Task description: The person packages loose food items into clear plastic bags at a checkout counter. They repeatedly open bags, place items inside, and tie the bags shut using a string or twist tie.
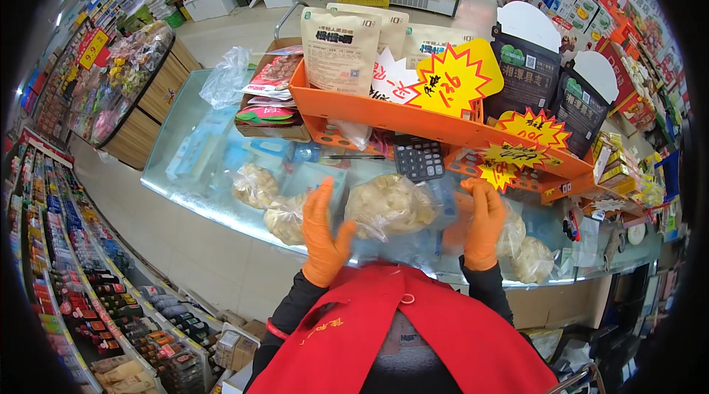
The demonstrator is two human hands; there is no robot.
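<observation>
Both my hands wear orange gloves over the glass counter (221, 209). My left hand (326, 237) is open, its fingers raised and thumb apart, between two clear plastic bags of pale, lumpy food. A larger bag (391, 206) lies to its right, in the middle, and a smaller bag (286, 219) touches or nearly touches its left side. Farther left is another such bag (255, 186). My right hand (485, 225) has bent fingers set apart from a blurred thumb; I see nothing held. Beside and partly behind it are two more bags, one (532, 259) nearer me.
An orange display rack (413, 122) with pouches and yellow price signs runs along the counter's far side. Before it lie a calculator (419, 158) and a pen (355, 157). A carton of packets (275, 95) stands left of the rack. Shelves of bottles (140, 313) line the lower left.
</observation>
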